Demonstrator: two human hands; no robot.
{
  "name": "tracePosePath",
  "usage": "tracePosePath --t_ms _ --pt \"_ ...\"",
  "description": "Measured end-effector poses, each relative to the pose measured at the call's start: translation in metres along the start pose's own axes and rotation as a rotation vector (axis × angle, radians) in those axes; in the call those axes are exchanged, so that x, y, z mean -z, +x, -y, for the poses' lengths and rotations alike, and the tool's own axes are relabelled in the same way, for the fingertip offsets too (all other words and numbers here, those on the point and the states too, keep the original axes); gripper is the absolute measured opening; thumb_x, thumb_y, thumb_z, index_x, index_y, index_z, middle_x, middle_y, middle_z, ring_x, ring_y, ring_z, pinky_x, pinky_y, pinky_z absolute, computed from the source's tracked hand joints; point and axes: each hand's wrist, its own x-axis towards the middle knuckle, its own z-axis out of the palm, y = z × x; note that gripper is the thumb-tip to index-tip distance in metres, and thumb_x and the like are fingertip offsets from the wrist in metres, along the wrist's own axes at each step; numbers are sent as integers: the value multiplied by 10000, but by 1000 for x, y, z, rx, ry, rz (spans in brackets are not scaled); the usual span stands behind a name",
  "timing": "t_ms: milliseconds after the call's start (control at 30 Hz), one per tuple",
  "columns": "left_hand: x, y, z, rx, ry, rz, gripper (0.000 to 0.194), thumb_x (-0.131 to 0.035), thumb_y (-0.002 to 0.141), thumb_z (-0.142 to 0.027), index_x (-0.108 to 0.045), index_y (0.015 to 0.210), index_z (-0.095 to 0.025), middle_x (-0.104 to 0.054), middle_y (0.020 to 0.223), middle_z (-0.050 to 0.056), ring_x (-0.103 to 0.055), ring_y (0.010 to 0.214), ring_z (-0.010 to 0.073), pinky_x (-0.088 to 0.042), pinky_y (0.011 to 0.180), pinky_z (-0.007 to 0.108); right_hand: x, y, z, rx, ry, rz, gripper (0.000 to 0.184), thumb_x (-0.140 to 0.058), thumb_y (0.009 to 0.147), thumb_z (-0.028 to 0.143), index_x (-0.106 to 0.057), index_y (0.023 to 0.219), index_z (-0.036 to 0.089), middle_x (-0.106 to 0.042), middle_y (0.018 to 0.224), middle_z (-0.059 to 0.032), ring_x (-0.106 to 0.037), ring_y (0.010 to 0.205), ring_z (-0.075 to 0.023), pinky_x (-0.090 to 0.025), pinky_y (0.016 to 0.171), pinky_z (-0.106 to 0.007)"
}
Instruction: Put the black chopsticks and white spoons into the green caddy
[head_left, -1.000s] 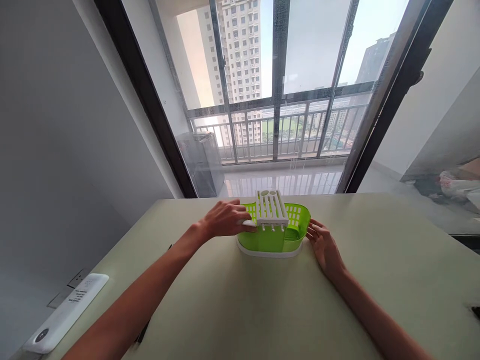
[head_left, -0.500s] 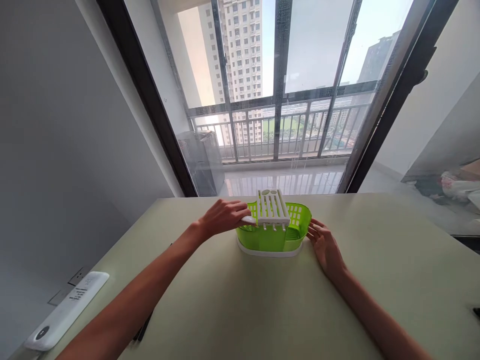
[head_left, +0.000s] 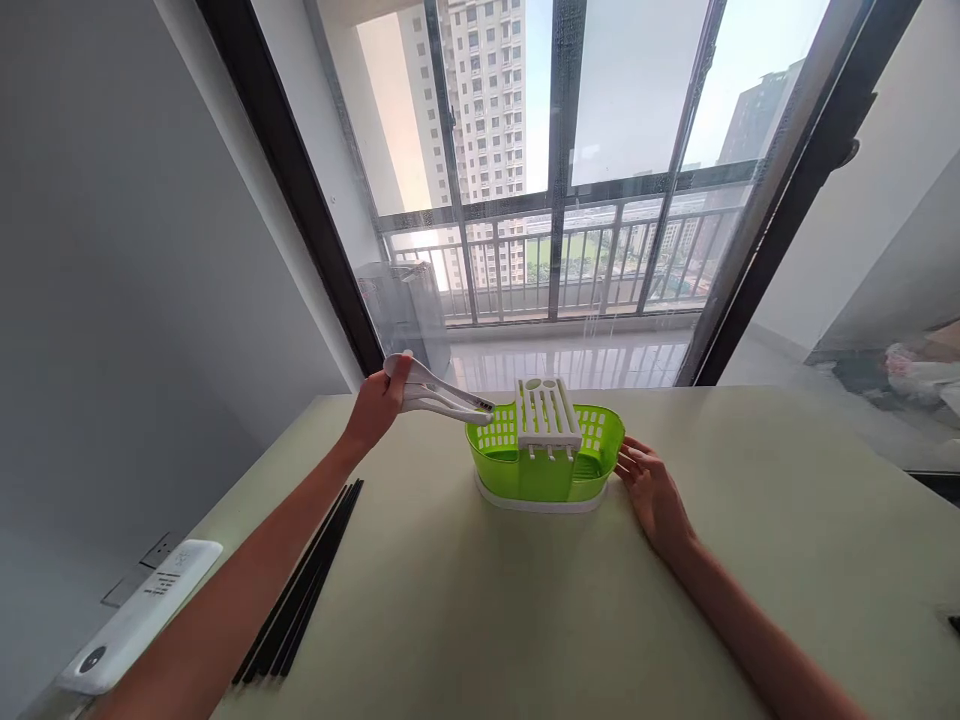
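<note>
My left hand (head_left: pixel 379 402) is closed around the bowl ends of several white soup spoons (head_left: pixel 444 396). Their handles point right, over the left rim of a green utensil holder (head_left: pixel 546 478). This holder stands upright on the table, with a white base and a white slotted rack (head_left: pixel 548 412) across its middle. Small hooks hang from the rack's front edge. At the holder's right end, my right hand (head_left: pixel 646 487) rests with its fingers spread along the outer wall, gripping nothing.
Several black chopsticks (head_left: pixel 311 580) lie on the pale table (head_left: pixel 540 620) beside my left forearm. A long white device (head_left: pixel 146 615) sits at the left edge, near a wall socket (head_left: pixel 159 550). Behind the table's far edge stands a glass sliding door (head_left: pixel 555 250).
My left hand has lifted up and left from the holder's left side, and the white spoons now show in it. The chopsticks have come into fuller view. The right hand stays put.
</note>
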Motion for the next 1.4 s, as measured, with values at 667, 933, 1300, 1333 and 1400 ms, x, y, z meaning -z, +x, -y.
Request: tracePosePath --t_ms 667,933,1300,1333,1400 --pt "47 -64 72 273 543 1029 677 -347 783 -862 -358 581 -215 -331 591 -5 -293 538 134 -211 498 273 4 1 -2 -13 -14 -22 302 -712 754 396 -713 1032 278 -720 1091 0 -648 1052 -204 -510 966 -355" --pt "41 -65 80 246 583 1023 631 -374 802 -808 -312 585 -219 -307 576 -10 -246 521 125 -169 493 285 4 1 -1 -19 -6 -17 304 -723 750 396 -711 1032 283 -723 1092 1 -647 1066 -210 -506 973 -363" --pt "34 -73 91 84 873 966 642 -277 939 -659 -642 672 -203 -648 678 81 -545 585 204 -379 583 291 3 0 0 -23 -12 -5 325 -713 749 390 -710 1054 277 -718 1107 2 -640 1080 -214 -503 973 -354" --pt "33 -74 90 81 890 951 635 -286 940 -651 -668 695 -207 -671 696 89 -573 603 213 -402 604 295 3 0 0 -21 -14 -5 321 -711 750 389 -711 1051 277 -719 1107 2 -641 1081 -216 -502 975 -357" --pt "32 -76 85 83 925 922 624 -300 941 -639 -694 711 -213 -702 727 105 -613 633 229 -433 640 308 4 0 0 -16 -26 -4 312 -705 754 391 -711 1044 277 -721 1110 1 -645 1085 -223 -504 977 -368"
